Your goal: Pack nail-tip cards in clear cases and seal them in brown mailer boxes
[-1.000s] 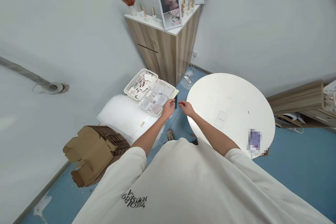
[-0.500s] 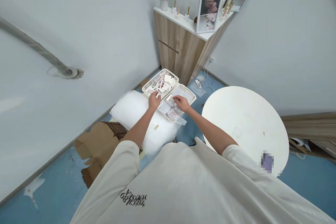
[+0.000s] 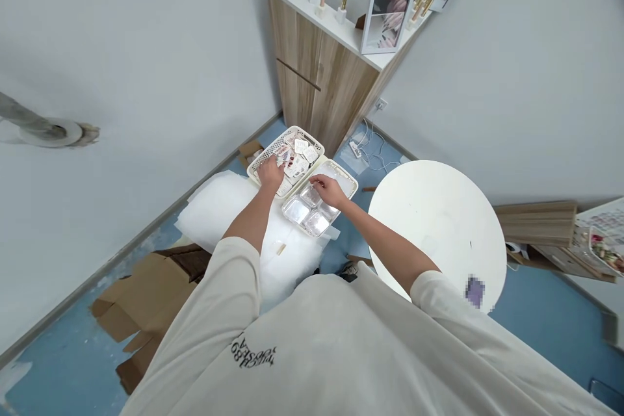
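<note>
My left hand (image 3: 270, 172) rests inside a white plastic basket (image 3: 305, 138), touching a pile of small printed cards (image 3: 297, 161). My right hand (image 3: 330, 191) hangs just above a clear compartment tray (image 3: 344, 177) beside the basket, its fingers pinched together. Whether either hand grips anything is hard to see. Several silvery clear packets (image 3: 308, 213) lie in the tray's compartments. Below both forearms, a puffy white plastic-wrapped bundle (image 3: 229, 214) lies under the basket's near side.
A round white tabletop (image 3: 439, 221) stands to the right of my right arm. Flattened cardboard (image 3: 141, 312) lies on the blue floor at lower left. A wooden cabinet (image 3: 322, 71) stands behind the basket, and a power strip (image 3: 355, 150) with cables lies near it.
Both hands have moved from the tray's near edge onto the containers, my left into the basket and my right over the tray. The head view has swung, shifting the room.
</note>
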The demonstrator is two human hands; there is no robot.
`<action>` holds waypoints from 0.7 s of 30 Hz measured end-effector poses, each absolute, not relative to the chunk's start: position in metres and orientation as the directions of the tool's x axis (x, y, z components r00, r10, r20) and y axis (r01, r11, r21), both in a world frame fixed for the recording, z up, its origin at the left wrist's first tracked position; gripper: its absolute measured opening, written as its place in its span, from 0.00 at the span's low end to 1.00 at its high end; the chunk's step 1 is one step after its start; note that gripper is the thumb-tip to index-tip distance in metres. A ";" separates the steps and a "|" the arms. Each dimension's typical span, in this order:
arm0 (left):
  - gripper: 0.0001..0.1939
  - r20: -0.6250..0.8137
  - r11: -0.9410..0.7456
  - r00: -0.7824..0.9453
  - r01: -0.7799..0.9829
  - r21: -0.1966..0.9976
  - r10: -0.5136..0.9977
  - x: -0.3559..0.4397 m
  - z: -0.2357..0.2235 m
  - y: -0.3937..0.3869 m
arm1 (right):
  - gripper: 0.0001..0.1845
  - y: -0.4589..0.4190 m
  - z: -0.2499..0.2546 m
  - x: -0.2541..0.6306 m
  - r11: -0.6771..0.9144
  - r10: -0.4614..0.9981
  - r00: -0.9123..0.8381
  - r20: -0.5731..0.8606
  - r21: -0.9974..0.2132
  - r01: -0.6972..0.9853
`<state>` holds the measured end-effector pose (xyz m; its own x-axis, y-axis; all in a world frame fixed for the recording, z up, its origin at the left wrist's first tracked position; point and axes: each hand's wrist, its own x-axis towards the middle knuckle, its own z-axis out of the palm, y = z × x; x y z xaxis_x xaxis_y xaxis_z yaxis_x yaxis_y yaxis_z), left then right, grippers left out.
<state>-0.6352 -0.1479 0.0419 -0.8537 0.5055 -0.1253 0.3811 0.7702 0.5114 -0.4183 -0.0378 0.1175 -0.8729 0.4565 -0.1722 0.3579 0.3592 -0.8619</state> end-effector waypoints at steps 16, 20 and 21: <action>0.16 -0.053 0.714 -0.808 0.484 0.506 0.586 -0.639 0.065 -0.164 | 0.17 -0.028 0.110 -0.408 0.283 0.471 -0.858 -0.204 -0.887 0.366; 0.16 0.033 0.697 -0.828 0.492 0.521 0.560 -0.642 0.077 -0.174 | 0.16 -0.033 0.109 -0.405 0.259 0.466 -0.859 -0.211 -0.896 0.361; 0.16 0.056 0.693 -0.833 0.493 0.527 0.550 -0.642 0.080 -0.176 | 0.16 -0.035 0.108 -0.404 0.253 0.464 -0.860 -0.212 -0.899 0.357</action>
